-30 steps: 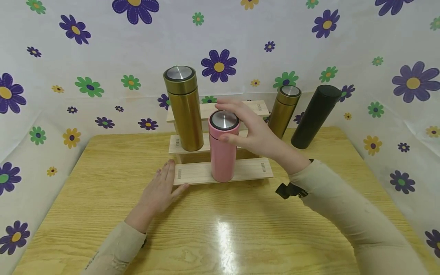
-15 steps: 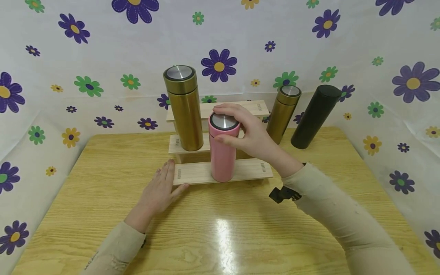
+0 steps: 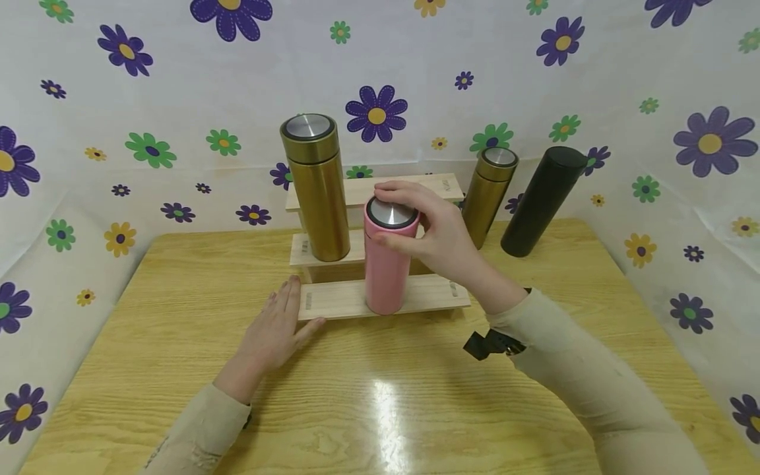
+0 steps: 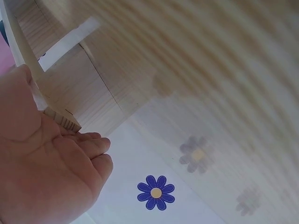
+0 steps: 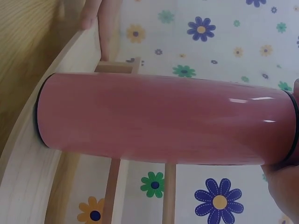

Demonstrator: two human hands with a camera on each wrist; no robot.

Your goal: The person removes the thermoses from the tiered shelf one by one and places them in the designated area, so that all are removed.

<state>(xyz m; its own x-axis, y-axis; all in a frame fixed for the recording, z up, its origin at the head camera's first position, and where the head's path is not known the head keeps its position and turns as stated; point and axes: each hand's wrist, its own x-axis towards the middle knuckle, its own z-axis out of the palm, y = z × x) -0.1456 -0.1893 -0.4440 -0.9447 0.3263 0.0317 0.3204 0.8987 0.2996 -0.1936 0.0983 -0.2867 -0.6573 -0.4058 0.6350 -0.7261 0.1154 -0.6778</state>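
Head view counts four flasks: two gold, one pink, one black. Going left to right, the left hand point(image 3: 274, 330) lies flat on the wooden table point(image 3: 178, 343), fingers straight and holding nothing, its fingertips and thumb against the left end of the lowest step of a three-step wooden rack point(image 3: 332, 298); the left wrist view shows the thumb point(image 4: 18, 102) against the rack's edge. Next stands the taller-looking gold flask point(image 3: 316, 187), upright on the middle step. Just to its right the pink flask point(image 3: 387, 260) stands upright on the lowest step, its steel cap facing up. The right hand point(image 3: 436, 234) grasps it at the top, fingers curled over the cap rim and thumb on the near side of the pink body. The right wrist view shows the flask's base resting on the step board and part of that hand point(image 5: 285, 191) at the cap end. Behind the right hand, off the rack, the second gold flask point(image 3: 489, 190) stands on the table, and the black flask point(image 3: 543, 201) stands just beside it to the right. A flowered cloth point(image 3: 534, 79) backs the whole scene.
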